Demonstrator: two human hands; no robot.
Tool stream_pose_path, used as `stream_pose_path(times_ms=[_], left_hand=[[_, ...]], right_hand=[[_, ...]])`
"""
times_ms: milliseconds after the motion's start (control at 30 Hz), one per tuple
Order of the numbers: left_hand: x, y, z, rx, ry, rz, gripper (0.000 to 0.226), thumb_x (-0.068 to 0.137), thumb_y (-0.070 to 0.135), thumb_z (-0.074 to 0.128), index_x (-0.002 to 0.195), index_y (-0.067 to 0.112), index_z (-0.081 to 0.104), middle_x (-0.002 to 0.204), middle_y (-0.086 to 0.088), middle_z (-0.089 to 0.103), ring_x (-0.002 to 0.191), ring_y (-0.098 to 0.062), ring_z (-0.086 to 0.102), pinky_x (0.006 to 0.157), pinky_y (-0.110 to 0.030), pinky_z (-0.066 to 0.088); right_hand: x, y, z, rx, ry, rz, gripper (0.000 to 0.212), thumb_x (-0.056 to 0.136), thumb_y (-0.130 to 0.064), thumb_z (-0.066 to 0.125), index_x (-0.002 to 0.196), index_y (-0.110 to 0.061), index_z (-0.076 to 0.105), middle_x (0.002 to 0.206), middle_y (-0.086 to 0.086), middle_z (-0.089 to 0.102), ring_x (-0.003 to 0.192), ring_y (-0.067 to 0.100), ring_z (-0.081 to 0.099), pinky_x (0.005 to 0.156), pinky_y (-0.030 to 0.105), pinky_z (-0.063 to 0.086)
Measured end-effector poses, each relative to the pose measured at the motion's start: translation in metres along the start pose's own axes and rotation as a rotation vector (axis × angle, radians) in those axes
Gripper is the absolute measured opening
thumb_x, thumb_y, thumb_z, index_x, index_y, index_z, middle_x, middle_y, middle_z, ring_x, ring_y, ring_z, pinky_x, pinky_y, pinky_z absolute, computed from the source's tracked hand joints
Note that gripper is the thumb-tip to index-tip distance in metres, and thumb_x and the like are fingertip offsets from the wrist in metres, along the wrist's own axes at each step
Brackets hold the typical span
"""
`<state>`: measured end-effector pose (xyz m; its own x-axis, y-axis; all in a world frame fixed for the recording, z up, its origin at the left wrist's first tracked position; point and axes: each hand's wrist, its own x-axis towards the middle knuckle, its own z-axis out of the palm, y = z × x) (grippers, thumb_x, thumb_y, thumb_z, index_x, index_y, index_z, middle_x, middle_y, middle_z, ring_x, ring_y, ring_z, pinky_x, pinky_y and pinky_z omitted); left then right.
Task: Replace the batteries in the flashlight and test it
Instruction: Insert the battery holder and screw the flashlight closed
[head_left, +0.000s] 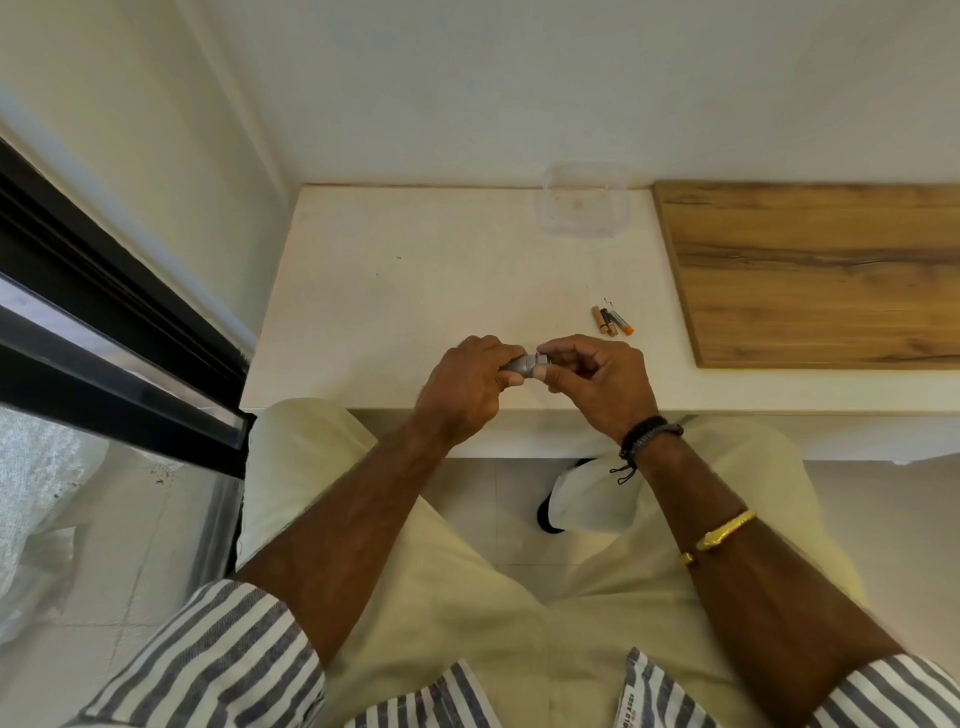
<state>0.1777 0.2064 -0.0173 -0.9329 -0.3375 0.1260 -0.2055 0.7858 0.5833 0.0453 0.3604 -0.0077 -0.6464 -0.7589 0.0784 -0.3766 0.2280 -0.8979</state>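
Hands meet at the near edge of the white table (415, 291), working the flashlight (522, 364) between them. The left hand (467, 387) wraps its fingers around the grey barrel. The right hand (597, 382) pinches the end cap (541, 359) with thumb and fingertips. This looks like the cap-twisting step, though I cannot tell whether the cap is coming off or going back on. At least 3 batteries (610, 321) lie side by side on the table just beyond the right hand, and whether they are old or fresh is unclear.

The next move likely calls for a steady barrel grip while the right hand turns, then a short reach forward to the batteries.

The flashlight sits near the table's front edge, so a dropped cap could roll off onto the person's lap or the floor. Open tabletop lies ahead and to the left. A wooden board (810, 270) bounds the right side, a clear container (584, 208) stands at the far wall, and a dark window frame (104, 312) closes in on the left.
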Motion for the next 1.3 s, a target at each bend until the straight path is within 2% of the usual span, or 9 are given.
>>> stream_pose_path(times_ms=[233, 367, 500, 600, 700, 867, 1033, 1200, 1300], left_hand=[[-0.001, 0.004, 0.001, 0.014, 0.024, 0.060, 0.025, 0.098, 0.024, 0.055, 0.121, 0.016, 0.063, 0.103, -0.004, 0.067, 0.088, -0.016, 0.051, 0.078, -0.033, 0.045], [-0.001, 0.005, 0.002, -0.009, 0.022, 0.075, 0.028, 0.099, 0.027, 0.052, 0.122, 0.014, 0.064, 0.102, -0.005, 0.067, 0.085, -0.013, 0.048, 0.076, -0.029, 0.041], [0.000, 0.005, 0.003, -0.038, 0.027, 0.040, 0.028, 0.099, 0.027, 0.051, 0.123, 0.016, 0.063, 0.102, -0.003, 0.066, 0.085, -0.013, 0.048, 0.075, -0.028, 0.040], [0.001, 0.001, 0.004, -0.027, 0.028, -0.007, 0.027, 0.100, 0.025, 0.051, 0.123, 0.017, 0.062, 0.104, -0.002, 0.066, 0.088, -0.014, 0.048, 0.075, -0.029, 0.040], [0.001, -0.002, 0.003, -0.019, 0.023, -0.043, 0.027, 0.100, 0.026, 0.051, 0.123, 0.019, 0.062, 0.104, -0.003, 0.066, 0.090, -0.017, 0.051, 0.078, -0.035, 0.047], [0.000, -0.001, 0.002, -0.015, 0.017, -0.009, 0.023, 0.099, 0.026, 0.051, 0.118, 0.021, 0.063, 0.100, 0.000, 0.065, 0.088, -0.016, 0.051, 0.077, -0.035, 0.046], [0.000, 0.004, 0.002, -0.020, 0.027, 0.052, 0.026, 0.099, 0.025, 0.053, 0.121, 0.015, 0.063, 0.100, -0.004, 0.066, 0.086, -0.015, 0.049, 0.075, -0.031, 0.043], [-0.001, 0.003, 0.004, -0.030, 0.029, -0.007, 0.025, 0.099, 0.024, 0.053, 0.120, 0.017, 0.064, 0.101, -0.003, 0.066, 0.088, -0.018, 0.052, 0.076, -0.035, 0.046], [-0.001, 0.001, 0.003, -0.020, 0.017, -0.045, 0.025, 0.099, 0.025, 0.053, 0.120, 0.019, 0.064, 0.101, -0.003, 0.066, 0.089, -0.018, 0.052, 0.079, -0.038, 0.048]], right_hand=[[-0.001, -0.006, 0.007, -0.111, 0.032, 0.147, 0.047, 0.095, -0.057, 0.059, 0.074, -0.016, 0.069, 0.054, -0.002, 0.068, 0.042, 0.010, 0.064, 0.044, 0.027, 0.056], [0.000, -0.007, 0.009, -0.237, 0.060, 0.204, 0.065, 0.100, -0.062, 0.043, 0.061, -0.016, 0.067, 0.047, 0.000, 0.064, 0.038, 0.006, 0.057, 0.055, 0.027, 0.054], [-0.002, -0.012, 0.009, -0.010, 0.050, 0.288, 0.058, 0.098, -0.062, 0.043, 0.088, -0.014, 0.075, 0.075, 0.005, 0.076, 0.053, 0.016, 0.071, 0.051, 0.032, 0.060], [0.000, -0.009, 0.001, 0.148, -0.028, 0.195, 0.030, 0.097, -0.036, 0.065, 0.119, -0.017, 0.070, 0.105, 0.008, 0.075, 0.074, 0.019, 0.077, 0.065, 0.032, 0.064], [0.000, -0.004, -0.003, 0.055, -0.092, 0.086, 0.037, 0.089, -0.015, 0.078, 0.124, -0.018, 0.069, 0.111, 0.002, 0.074, 0.076, 0.015, 0.078, 0.073, 0.028, 0.064], [-0.002, -0.007, 0.000, 0.032, -0.027, 0.116, 0.023, 0.095, -0.030, 0.071, 0.105, -0.009, 0.075, 0.081, 0.005, 0.076, 0.059, 0.016, 0.073, 0.057, 0.033, 0.063], [-0.003, -0.009, 0.004, -0.203, 0.041, 0.186, 0.055, 0.098, -0.062, 0.049, 0.066, -0.021, 0.068, 0.052, -0.002, 0.064, 0.038, 0.006, 0.057, 0.046, 0.025, 0.052], [0.000, -0.007, 0.001, 0.021, -0.081, 0.164, 0.036, 0.092, -0.044, 0.070, 0.121, -0.024, 0.065, 0.098, -0.001, 0.072, 0.066, 0.012, 0.074, 0.059, 0.028, 0.062], [0.000, -0.004, 0.002, -0.018, -0.109, 0.072, 0.032, 0.090, -0.015, 0.076, 0.121, -0.021, 0.069, 0.110, 0.003, 0.074, 0.074, 0.014, 0.076, 0.068, 0.031, 0.065]])
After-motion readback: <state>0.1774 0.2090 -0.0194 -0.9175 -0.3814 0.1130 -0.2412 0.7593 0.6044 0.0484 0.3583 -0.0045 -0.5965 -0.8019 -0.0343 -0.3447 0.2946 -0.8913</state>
